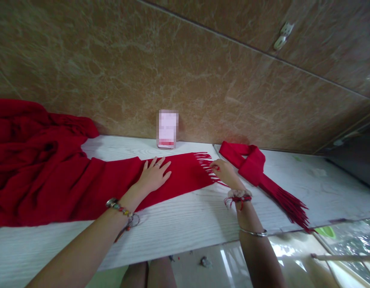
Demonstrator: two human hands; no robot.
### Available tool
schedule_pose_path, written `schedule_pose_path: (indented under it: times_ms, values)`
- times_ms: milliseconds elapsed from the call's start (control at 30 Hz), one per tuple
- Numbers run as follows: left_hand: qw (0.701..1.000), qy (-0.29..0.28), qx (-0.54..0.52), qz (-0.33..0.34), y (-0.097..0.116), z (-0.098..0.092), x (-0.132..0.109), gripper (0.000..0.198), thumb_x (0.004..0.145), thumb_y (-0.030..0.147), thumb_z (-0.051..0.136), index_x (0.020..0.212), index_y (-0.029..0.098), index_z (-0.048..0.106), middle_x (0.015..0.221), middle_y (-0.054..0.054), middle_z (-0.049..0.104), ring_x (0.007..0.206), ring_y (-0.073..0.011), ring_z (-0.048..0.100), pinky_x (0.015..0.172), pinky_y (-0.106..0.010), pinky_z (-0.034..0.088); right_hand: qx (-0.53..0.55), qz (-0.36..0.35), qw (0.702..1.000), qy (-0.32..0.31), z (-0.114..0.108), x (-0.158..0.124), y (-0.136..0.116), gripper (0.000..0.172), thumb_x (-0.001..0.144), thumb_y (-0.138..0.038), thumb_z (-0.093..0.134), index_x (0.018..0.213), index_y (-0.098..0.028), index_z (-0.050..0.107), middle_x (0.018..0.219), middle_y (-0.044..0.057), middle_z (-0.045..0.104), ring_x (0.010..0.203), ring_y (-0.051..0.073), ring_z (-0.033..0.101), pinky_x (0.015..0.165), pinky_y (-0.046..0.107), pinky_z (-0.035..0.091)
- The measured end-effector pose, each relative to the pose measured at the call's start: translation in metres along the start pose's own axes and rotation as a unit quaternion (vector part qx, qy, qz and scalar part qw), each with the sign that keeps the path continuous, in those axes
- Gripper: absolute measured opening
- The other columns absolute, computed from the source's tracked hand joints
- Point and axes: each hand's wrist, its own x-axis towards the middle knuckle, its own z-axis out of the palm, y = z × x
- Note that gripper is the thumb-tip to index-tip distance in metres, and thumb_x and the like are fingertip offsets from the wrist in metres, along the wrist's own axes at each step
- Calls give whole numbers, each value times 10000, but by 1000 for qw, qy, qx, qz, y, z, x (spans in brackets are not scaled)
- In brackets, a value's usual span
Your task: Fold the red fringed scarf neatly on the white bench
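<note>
Across the white wood-grain table [179, 224], you've got a long red soft-fabric scarf with a fringed end [185, 170] laid out right under your hands. Your left hand [154, 175] is flat on top of it, palm down, fingers spread wide, pressing on the cloth rather than gripping anything. Your right hand [226, 172] is at the fringe, fingers curled in toward the thumb with a bit of red showing between them; can't tell if you've actually pinched a strand. Left of your left hand the cloth runs into a big rumpled red fabric heap [37, 164], and I can't tell if that's all one piece. Just beyond your right hand sits another red scarf, folded into a flat angled loop [252, 166], its stringy tassels fanning out toward the table's front edge. As for writing, the pale pink upright rectangle [167, 126] leaning by the wall has a red band near its bottom, but it's pixelated, so whatever's on it is unreadable. Behind it all is a brown marble-patterned wall [113, 72], veined with lighter streaks and crossed by a thin, straight grey seam.
</note>
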Motion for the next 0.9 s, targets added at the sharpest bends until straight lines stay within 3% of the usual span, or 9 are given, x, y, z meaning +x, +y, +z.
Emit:
schedule_pose_path:
  times_ms: [67,133,267,333,433,600,700,800,900]
  values:
    - [1000,26,5,14,2,0,-1,467,888,383,295,1326,236,366,1438,-61,260,1314,-298,193,1029,-527,186,29,-39,999,-24,3,1,-4,234,707,-47,482,781,-174,664,829,30,673,761,128,588,701,212,432]
    - [998,42,5,43,4,1,-3,461,892,387,288,1323,247,368,1443,-51,248,1321,-282,178,1036,-525,169,30,-35,998,-44,5,1,-2,230,707,-48,479,741,-181,663,784,21,672,729,126,589,681,214,435]
    - [997,-9,-11,75,8,3,-5,491,879,463,293,1336,289,334,1448,-29,232,1323,-294,163,1031,-536,170,-25,35,999,-24,2,-2,14,219,714,-46,486,727,-166,668,785,47,671,753,144,601,717,229,437]
    - [997,-23,-13,72,9,3,-5,505,873,475,302,1341,288,326,1447,-33,232,1322,-305,160,1033,-537,158,-31,40,999,17,0,-1,15,199,750,-90,494,826,-143,670,876,83,669,843,167,599,788,255,435]
    - [997,-26,-15,68,9,3,-4,507,872,476,301,1343,290,320,1447,-33,228,1322,-304,161,1033,-537,156,-11,-24,998,62,7,3,-1,325,824,-205,461,1117,-117,571,1151,135,580,1089,197,505,926,319,382]
    - [997,-27,-10,65,10,0,-5,506,874,477,289,1346,294,312,1450,-29,217,1323,-295,161,1034,-530,161,-51,-92,994,-38,33,4,-27,437,887,-259,342,1321,-203,360,1392,94,356,1288,240,279,984,519,290]
    - [997,-33,-9,66,10,-2,-5,508,873,477,290,1346,292,311,1451,-30,213,1324,-295,157,1031,-531,168,-86,-51,994,-49,38,0,-14,432,900,-239,288,1328,-222,348,1401,92,337,1285,258,285,969,571,279]
    - [997,-34,-10,69,9,-2,-5,506,874,473,292,1345,291,313,1450,-31,217,1324,-296,160,1029,-532,170,-90,57,993,-46,34,-2,12,425,901,-236,266,1313,-225,372,1392,106,350,1270,281,310,938,602,297]
    - [997,-26,-14,71,8,-1,-6,499,874,462,301,1338,283,332,1447,-40,232,1322,-296,167,1030,-529,171,-73,137,988,9,27,-1,29,428,885,-218,296,1302,-197,386,1385,136,353,1278,300,287,931,614,294]
